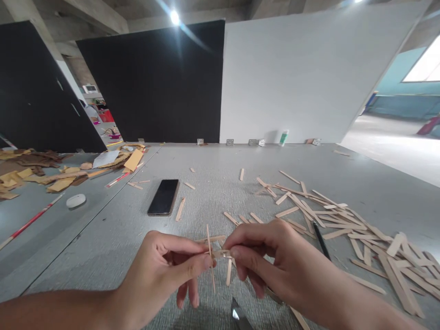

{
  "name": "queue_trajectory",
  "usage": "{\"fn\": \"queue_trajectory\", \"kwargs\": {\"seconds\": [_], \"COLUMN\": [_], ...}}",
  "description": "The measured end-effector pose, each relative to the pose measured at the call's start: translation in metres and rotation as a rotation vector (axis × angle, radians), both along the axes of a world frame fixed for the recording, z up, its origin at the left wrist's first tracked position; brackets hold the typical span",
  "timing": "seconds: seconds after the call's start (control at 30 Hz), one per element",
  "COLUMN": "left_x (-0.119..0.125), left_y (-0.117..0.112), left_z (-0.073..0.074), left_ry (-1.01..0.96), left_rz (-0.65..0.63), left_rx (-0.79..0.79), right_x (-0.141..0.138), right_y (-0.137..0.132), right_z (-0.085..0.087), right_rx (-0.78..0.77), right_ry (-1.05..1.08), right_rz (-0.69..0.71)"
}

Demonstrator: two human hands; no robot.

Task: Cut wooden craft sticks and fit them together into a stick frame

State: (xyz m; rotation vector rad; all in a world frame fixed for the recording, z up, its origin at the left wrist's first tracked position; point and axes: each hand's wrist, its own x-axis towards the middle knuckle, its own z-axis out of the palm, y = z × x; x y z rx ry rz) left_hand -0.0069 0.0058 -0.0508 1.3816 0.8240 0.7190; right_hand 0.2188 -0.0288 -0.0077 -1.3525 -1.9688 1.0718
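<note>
Low in the view, just above the near part of the desk (pixel 213 160), both hands meet around a small stick assembly (pixel 220 253) of thin wooden strips crossed over one another. The left hand (pixel 165 270) is closed, thumb and forefinger pinching the assembly's left end, the other fingers curled under. The right hand (pixel 271 261) is closed too, its fingertips gripping the right end of the same piece. One slim strip stands nearly upright through the crossing.

Right of the hands a loose pile of wooden sticks (pixel 343 220) is spread over the desk, with a black pen (pixel 321 240) lying among them. A dark phone (pixel 164 197) lies flat beyond the left hand. A metal blade (pixel 239 316) shows at the bottom edge. Cardboard scraps (pixel 51 176) and a small white oval object (pixel 76 200) sit far to the left.
</note>
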Motion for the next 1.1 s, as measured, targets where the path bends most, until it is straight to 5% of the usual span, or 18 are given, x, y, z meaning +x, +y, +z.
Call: {"fn": "queue_trajectory", "kwargs": {"seconds": [0.6,1.1], "left_x": [0.001,0.004], "left_y": [-0.003,-0.005], "left_z": [-0.006,-0.007], "left_ry": [-0.066,-0.163], "left_rz": [0.072,0.003], "left_rx": [-0.023,-0.070], "right_x": [-0.003,-0.012], "right_y": [0.004,-0.002], "right_z": [-0.004,-0.009], "right_rx": [-0.040,0.029], "right_ry": [0.029,-0.032], "right_rz": [-0.055,0.005]}}
